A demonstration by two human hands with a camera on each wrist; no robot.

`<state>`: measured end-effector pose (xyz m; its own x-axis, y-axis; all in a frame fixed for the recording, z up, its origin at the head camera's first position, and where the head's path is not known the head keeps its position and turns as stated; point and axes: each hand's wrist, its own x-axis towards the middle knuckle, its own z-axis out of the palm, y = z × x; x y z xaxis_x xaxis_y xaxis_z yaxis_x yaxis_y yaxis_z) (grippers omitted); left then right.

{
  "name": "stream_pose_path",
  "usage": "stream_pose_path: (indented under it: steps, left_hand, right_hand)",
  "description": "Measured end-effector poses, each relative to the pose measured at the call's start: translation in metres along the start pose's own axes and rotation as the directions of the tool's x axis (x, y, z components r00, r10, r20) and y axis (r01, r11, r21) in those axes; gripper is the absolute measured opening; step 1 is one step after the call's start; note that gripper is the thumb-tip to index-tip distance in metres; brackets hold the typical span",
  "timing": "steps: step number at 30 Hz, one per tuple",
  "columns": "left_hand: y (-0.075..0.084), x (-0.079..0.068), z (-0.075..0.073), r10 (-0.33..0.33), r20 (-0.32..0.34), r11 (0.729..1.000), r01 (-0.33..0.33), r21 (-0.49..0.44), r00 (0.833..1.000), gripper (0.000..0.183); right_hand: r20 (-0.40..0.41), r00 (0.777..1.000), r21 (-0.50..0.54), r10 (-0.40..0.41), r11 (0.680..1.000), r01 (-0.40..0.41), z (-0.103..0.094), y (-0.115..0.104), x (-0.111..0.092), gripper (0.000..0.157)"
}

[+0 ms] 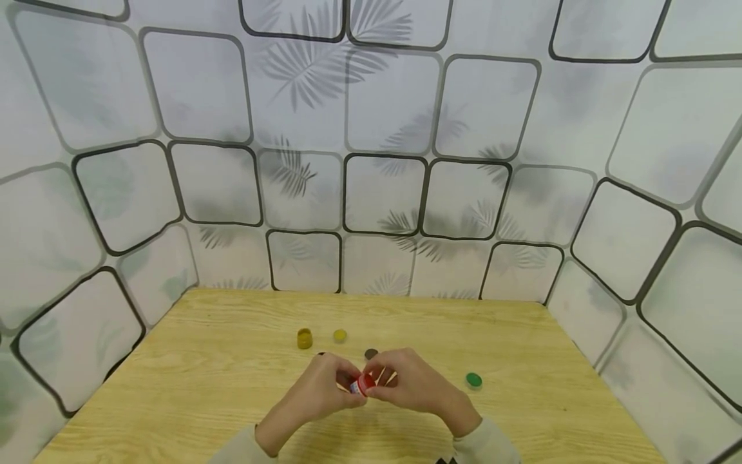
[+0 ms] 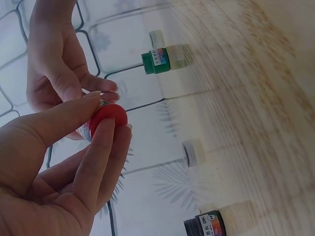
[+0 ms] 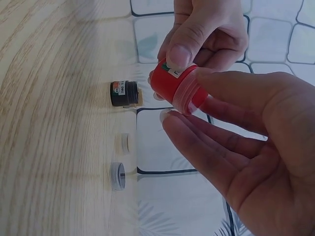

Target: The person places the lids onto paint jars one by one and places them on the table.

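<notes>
A small red paint jar is held between both hands above the wooden table. My left hand grips its red body; thumb and fingers are curled round it in the left wrist view. My right hand pinches the clear lid at the other end, with the thumb on one side and a fingertip at the opposite edge. The lid sits on the mouth of the jar, which is tilted on its side. A printed label shows partly under the left thumb.
Behind the hands stand a yellow jar, a yellow-stained lid and a dark-stained lid. A black jar is mostly hidden by the left hand in the head view. To the right are a green jar and a green-stained lid. Patterned curtains surround the table.
</notes>
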<state>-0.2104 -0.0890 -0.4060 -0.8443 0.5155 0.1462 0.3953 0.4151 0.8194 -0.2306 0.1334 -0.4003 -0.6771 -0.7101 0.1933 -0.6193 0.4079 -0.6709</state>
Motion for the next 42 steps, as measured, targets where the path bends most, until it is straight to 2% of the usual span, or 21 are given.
stream_pose_path:
  steps: [6,13,19,22,32,42]
  left_hand:
    - [-0.0008,0.0005,0.0008,-0.008,0.003,1.0,0.008,-0.008,1.0,0.015]
    - [-0.0009,0.001,0.0011,-0.009,0.003,1.0,0.009,-0.007,1.0,0.012]
    - [-0.0016,0.0006,0.0005,0.003,0.004,1.0,-0.003,0.002,1.0,0.01]
    - [-0.0016,0.0009,0.0001,0.005,0.007,1.0,-0.005,0.0,1.0,0.01]
    - [-0.0012,0.0011,0.0002,0.011,0.004,1.0,-0.011,-0.01,1.0,0.013]
    - [-0.0031,0.0015,0.0003,0.001,0.001,1.0,-0.001,-0.002,1.0,0.013]
  right_hand:
    - [-0.004,1.0,-0.029,0.013,0.999,-0.014,0.0011,-0.0005,-0.0009,0.013]
    - [-0.018,1.0,-0.044,-0.004,0.999,0.003,0.0016,0.0008,-0.0012,0.021]
    - [-0.014,0.999,0.0,0.032,0.999,-0.032,0.0001,0.001,-0.0025,0.03]
    - [-0.015,1.0,0.026,0.02,0.999,-0.02,-0.0008,0.0007,-0.0031,0.033]
    - [0.017,0.998,0.041,-0.061,0.997,0.061,0.0,0.0008,-0.0023,0.021]
    - [0.003,1.0,-0.008,-0.007,1.0,0.007,0.0018,0.0031,0.0008,0.01]
